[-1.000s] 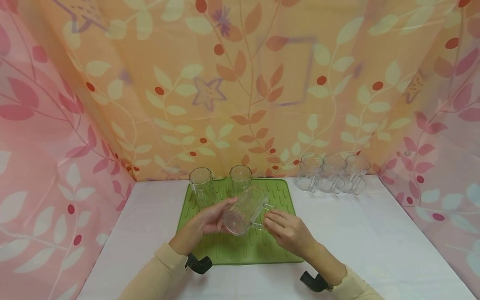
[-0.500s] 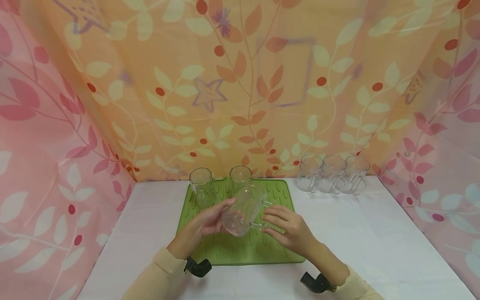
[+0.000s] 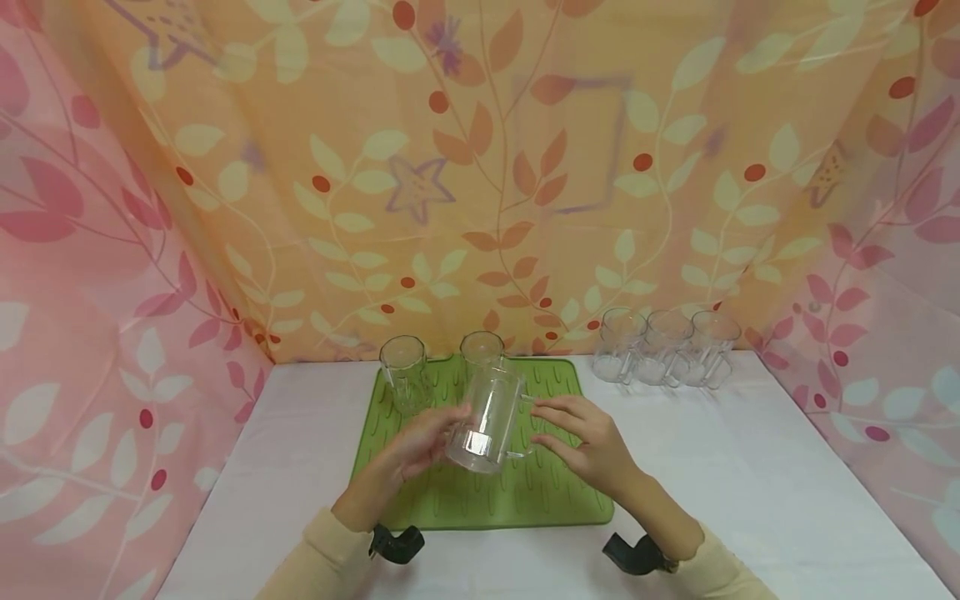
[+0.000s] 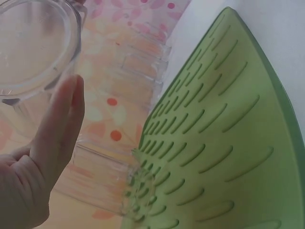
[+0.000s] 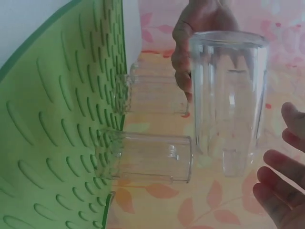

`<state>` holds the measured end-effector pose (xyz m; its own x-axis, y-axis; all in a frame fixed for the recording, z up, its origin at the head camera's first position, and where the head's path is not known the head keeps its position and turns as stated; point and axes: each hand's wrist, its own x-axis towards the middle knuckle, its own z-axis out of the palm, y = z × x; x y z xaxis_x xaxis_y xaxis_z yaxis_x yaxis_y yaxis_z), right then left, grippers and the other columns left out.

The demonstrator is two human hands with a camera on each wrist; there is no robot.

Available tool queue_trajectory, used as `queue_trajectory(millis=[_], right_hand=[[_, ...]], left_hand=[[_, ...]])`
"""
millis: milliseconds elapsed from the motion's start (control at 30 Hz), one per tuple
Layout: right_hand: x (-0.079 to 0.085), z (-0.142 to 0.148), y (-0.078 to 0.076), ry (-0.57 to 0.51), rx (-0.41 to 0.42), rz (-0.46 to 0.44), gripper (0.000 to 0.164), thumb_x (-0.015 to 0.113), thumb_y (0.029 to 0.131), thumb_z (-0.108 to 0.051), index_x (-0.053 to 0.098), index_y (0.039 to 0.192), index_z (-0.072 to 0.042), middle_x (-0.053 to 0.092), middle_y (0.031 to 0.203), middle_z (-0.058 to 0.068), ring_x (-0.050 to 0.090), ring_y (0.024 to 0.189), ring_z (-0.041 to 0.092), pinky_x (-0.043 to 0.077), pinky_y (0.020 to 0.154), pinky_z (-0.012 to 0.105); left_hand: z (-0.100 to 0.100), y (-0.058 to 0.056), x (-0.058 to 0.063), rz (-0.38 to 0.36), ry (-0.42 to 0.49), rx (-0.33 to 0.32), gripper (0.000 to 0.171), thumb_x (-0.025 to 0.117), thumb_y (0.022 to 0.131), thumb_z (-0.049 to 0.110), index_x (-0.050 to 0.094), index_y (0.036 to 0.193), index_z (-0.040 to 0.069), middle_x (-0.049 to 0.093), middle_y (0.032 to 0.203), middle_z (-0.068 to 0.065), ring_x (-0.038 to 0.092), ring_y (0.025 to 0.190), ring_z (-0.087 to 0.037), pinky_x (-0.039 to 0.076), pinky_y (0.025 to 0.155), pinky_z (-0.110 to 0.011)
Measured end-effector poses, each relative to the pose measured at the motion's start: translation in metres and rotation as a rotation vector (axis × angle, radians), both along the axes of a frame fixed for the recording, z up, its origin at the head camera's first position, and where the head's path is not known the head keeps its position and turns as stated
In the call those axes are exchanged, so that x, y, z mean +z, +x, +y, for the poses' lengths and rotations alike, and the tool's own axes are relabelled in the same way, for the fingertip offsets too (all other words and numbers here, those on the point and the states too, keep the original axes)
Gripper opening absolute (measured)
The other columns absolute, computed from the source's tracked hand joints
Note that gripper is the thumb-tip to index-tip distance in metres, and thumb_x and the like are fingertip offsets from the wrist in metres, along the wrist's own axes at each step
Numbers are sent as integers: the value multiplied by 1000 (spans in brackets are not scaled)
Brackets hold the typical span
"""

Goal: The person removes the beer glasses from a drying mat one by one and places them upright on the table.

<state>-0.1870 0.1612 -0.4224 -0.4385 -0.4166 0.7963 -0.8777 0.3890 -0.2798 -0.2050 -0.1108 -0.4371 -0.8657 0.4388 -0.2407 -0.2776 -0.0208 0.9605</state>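
Note:
A clear glass mug (image 3: 491, 417) is held tilted above the green ribbed mat (image 3: 495, 504). My left hand (image 3: 422, 442) grips it along its left side, near the base; the left wrist view shows the thumb and fingers at the mug's round base (image 4: 38, 47). The mug's handle faces right. Beside that handle is my right hand (image 3: 588, 442), fingers spread and loosely bent. In the right wrist view a gap shows between the right fingers (image 5: 281, 167) and the mug (image 5: 228, 100).
Two more glass mugs, a left one (image 3: 405, 375) and one farther right (image 3: 482, 348), stand upright on the mat's back part. Three glass mugs (image 3: 663, 346) stand in a row at the table's back right. A floral curtain (image 3: 495, 167) hangs behind the white table (image 3: 720, 475).
The mug has turned a little more upright in my left hand. My right fingers have come off its handle and spread apart.

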Motion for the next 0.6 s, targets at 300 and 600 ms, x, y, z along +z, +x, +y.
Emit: queue_trajectory(millis=[300,600], right_hand=[[2,5,-3,-30,-60,-109,47,84,68,-5,72,113,-6,72,107,10,66,100,23,47,94,9],[4,7,-6,-80,-59,-233,45,82,71,-1,70,115,-4,73,109,11,69,98,18,55,87,17]], left_hand=[[0,9,1,112,-61,51,54,62,94,29,55,128,-11,69,111,-6,67,89,-10,57,82,-28],[4,20,-1,219,-90,66,54,67,91,23,53,134,-5,58,129,-24,68,99,-18,57,91,-37]])
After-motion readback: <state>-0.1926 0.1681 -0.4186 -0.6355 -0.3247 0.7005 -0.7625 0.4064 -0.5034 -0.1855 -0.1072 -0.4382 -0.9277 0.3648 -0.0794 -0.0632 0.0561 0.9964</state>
